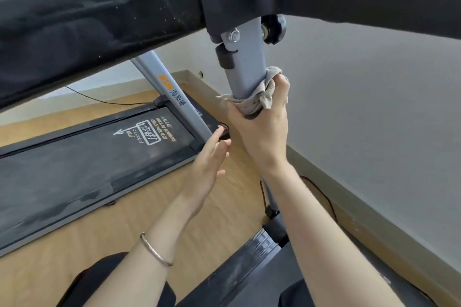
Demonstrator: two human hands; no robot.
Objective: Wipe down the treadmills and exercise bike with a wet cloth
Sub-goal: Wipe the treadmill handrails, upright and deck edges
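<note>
The cloth point(263, 97) is gripped round the treadmill upright point(245, 75) by the right hand point(264, 132); the upright's long axis runs upward. The left hand point(209, 159) is open, empty.

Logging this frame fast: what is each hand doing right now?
Left hand: open, holding nothing.
Right hand: gripping the cloth around the grey upright.

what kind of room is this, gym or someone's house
Probably a home gym or workout room: a flat treadmill lies on the wood floor, and the right hand holds a cloth round another machine's grey post.
</note>
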